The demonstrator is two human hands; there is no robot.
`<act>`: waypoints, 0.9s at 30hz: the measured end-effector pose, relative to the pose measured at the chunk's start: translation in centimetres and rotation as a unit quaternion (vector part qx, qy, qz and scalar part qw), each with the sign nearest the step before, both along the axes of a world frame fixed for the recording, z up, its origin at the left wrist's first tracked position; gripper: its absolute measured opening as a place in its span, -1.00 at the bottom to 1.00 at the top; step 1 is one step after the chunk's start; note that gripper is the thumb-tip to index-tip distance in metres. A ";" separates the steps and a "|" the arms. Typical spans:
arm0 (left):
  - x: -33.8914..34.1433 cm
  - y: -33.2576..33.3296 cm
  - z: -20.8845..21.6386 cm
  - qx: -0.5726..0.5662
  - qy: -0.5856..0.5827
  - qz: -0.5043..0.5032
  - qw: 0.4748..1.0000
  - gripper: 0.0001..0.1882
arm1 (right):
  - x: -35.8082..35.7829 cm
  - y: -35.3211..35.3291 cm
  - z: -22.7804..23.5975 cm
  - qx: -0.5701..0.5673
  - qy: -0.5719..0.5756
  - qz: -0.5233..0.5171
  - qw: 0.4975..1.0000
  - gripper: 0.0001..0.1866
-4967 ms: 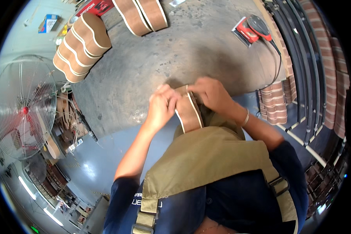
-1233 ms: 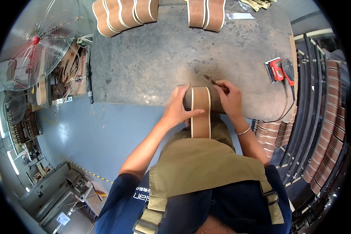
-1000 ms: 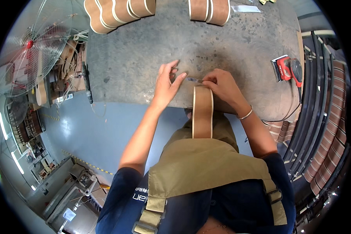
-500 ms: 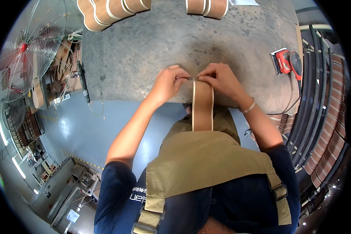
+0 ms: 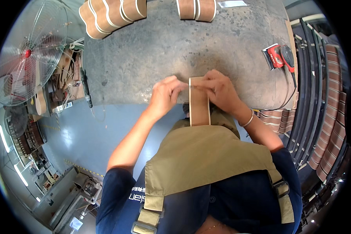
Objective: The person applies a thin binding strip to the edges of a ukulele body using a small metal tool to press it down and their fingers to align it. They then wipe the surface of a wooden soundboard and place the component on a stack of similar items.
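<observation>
A guitar-like body (image 5: 199, 113) of brown wood, edged with pale strips, stands between my apron and the workbench edge, its side facing up. My left hand (image 5: 167, 95) is beside its left edge, thumb and fingers pinched together, the tips blurred at the pale strip. From the right, my right hand (image 5: 221, 91) reaches over the wooden side, its fingers pinched and pointing at the left hand's tips. Whatever lies between the fingertips is too small and smeared to name. The rest of the body is hidden below.
The dark workbench (image 5: 144, 58) carries more curved wooden bodies (image 5: 111, 15) at the far left and others (image 5: 197, 8) at the far middle, near a white sheet (image 5: 232, 4). A red sander (image 5: 279, 56) with a cord lies right. A black corded tool (image 5: 85, 86) hangs at the left edge by a fan (image 5: 28, 54).
Both hands have come nearer along the wooden side, from its far end toward me. My right hand now lies over the wood. The whole view has shifted slightly.
</observation>
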State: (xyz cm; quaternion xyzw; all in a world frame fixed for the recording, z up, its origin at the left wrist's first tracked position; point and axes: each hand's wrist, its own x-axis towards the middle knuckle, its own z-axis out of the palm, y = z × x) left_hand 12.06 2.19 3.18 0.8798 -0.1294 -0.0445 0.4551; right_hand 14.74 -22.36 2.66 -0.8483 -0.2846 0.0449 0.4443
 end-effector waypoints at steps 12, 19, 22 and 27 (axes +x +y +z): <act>-8.2 -0.3 0.0 0.022 -0.026 -0.036 0.999 -0.70 | -7.3 -1.0 0.0 -0.042 -0.015 0.051 0.998 -0.69; -7.6 0.5 3.8 -0.021 0.058 -0.119 0.991 -0.81 | -7.0 -2.0 2.1 -0.018 0.030 0.089 0.995 -0.95; -4.9 -0.5 2.3 0.056 -0.089 -0.032 0.994 -0.74 | -3.3 -0.6 1.8 0.018 -0.111 0.025 0.993 -0.89; -3.2 -1.1 -1.4 0.103 -0.256 0.005 0.961 -0.69 | -2.6 0.2 0.1 -0.040 -0.185 -0.017 0.982 -0.82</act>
